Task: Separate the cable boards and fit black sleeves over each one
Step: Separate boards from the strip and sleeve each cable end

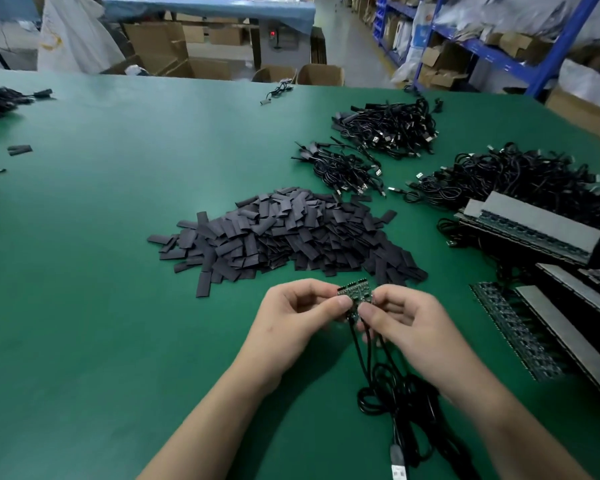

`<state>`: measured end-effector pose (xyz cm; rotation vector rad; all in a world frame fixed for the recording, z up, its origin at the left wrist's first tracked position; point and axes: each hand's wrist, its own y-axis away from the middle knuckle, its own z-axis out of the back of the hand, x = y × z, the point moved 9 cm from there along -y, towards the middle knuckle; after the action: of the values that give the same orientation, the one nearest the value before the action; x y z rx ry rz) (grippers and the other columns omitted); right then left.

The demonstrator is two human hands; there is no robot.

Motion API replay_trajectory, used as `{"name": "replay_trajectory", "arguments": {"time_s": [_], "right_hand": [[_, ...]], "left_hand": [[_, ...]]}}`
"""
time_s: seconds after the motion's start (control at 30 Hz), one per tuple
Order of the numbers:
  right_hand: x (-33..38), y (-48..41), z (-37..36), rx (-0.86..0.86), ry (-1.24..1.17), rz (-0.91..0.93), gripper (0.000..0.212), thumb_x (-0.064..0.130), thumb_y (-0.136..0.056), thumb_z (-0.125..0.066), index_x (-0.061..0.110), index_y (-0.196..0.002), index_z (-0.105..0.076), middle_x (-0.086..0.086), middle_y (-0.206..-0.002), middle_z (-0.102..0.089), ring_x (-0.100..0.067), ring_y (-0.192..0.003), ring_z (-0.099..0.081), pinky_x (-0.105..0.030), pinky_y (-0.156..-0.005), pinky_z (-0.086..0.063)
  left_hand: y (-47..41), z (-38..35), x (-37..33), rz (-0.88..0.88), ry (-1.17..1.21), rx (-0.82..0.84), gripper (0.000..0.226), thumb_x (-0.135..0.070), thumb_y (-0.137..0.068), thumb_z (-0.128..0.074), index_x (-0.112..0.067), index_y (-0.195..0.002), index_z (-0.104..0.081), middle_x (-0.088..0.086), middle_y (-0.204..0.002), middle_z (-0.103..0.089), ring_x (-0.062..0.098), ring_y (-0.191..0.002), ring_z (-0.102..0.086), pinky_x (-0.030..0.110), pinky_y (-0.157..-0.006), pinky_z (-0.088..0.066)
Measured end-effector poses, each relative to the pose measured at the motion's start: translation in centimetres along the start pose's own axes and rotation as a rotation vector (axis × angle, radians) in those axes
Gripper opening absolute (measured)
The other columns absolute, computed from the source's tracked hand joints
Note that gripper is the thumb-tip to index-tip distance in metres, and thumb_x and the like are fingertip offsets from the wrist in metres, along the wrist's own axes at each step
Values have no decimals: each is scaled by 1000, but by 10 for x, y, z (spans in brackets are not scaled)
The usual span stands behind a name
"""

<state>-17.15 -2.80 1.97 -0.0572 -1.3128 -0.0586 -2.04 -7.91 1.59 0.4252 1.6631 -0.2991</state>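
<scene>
A small panel of joined green cable boards (356, 292) is held up between both hands above the green table (118, 271). My left hand (291, 317) pinches its left side with thumb and curled fingers. My right hand (406, 320) pinches its right side. Black cables (392, 386) hang from the boards and coil on the table toward me, ending in a USB plug (397, 462). A large heap of flat black sleeves (284, 233) lies just beyond the hands.
Bundles of sleeved black cables (388, 128) (347, 168) and a bigger tangle (520, 178) lie at the far right. Stacked board strips with grey card (534, 223) (520, 334) line the right edge. Loose sleeves (20, 149) sit far left. Cardboard boxes (174, 53) and shelving (499, 46) stand behind.
</scene>
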Motion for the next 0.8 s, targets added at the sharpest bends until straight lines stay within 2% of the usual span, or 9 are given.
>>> {"name": "replay_trajectory", "arguments": {"time_s": [0.07, 0.13, 0.27, 0.47, 0.57, 0.63, 0.7, 0.77, 0.8], "right_hand": [[0, 1, -1, -24, -58, 25, 12, 38, -89, -71, 26, -88, -74, 1, -80, -76, -8, -73, -70, -19, -72, -52], [0, 1, -2, -14, -92, 38, 8, 30, -92, -71, 24, -88, -74, 1, -79, -76, -7, -71, -69, -16, -70, -52], [-5, 2, -2, -31, -154, 34, 9, 13, -96, -71, 15, -88, -73, -5, -84, -77, -11, -73, -71, -20, -73, -55], [-11, 1, -5, -33, -251, -20, 10, 17, -93, -71, 8, -88, -73, -11, -86, -77, -13, -73, -69, -24, -76, -55], [-11, 1, -11, 5, -364, -49, 14, 23, -89, -72, 10, -89, -76, -13, -88, -77, -16, -72, -67, -24, -75, -55], [-9, 2, -12, 22, -431, -62, 15, 26, -87, -72, 12, -88, -77, -13, -88, -77, -17, -71, -67, -23, -73, -55], [-9, 2, -6, -10, -384, -66, 15, 27, -89, -72, 13, -88, -77, -13, -87, -78, -19, -70, -68, -25, -74, -56], [-11, 1, 6, -85, -134, -53, 14, 27, -95, -72, 15, -89, -76, -8, -85, -78, -22, -75, -71, -33, -79, -59], [-12, 2, 11, -120, 37, -45, 14, 30, -96, -72, 18, -90, -75, -2, -86, -77, -18, -79, -72, -33, -79, -59]], "left_hand": [[1, -3, 0, 4, -35, 28, 15, -16, -82, -79, -3, -89, -76, 16, -86, -77, 15, -76, -66, 23, -74, -52], [2, -5, 0, 8, -53, 52, 16, -12, -85, -77, 2, -93, -75, 20, -88, -76, 18, -77, -66, 25, -76, -52], [2, -10, 1, 7, -42, 92, 19, -19, -80, -75, -3, -90, -77, 6, -77, -74, 11, -70, -63, 19, -72, -51], [-2, -10, 1, 7, -22, 108, 14, -17, -81, -73, -6, -87, -78, 9, -79, -75, 11, -72, -67, 18, -73, -53], [0, -15, 2, -2, -22, 166, 20, -14, -88, -68, 4, -93, -74, 24, -84, -74, 24, -81, -66, 29, -83, -53], [1, -14, 1, -4, 9, 158, 20, -15, -87, -70, 3, -94, -75, 24, -87, -74, 28, -83, -67, 33, -86, -54], [1, -10, 0, -13, 26, 111, 16, -18, -81, -75, -7, -91, -80, 18, -86, -76, 23, -80, -70, 31, -84, -58], [1, -7, -4, -29, 21, 83, 13, -21, -75, -78, -16, -85, -83, 11, -82, -77, 16, -75, -70, 25, -78, -59], [1, -7, -5, -40, 15, 79, 12, -21, -73, -78, -18, -84, -83, 9, -81, -77, 14, -72, -70, 24, -76, -59]]}}
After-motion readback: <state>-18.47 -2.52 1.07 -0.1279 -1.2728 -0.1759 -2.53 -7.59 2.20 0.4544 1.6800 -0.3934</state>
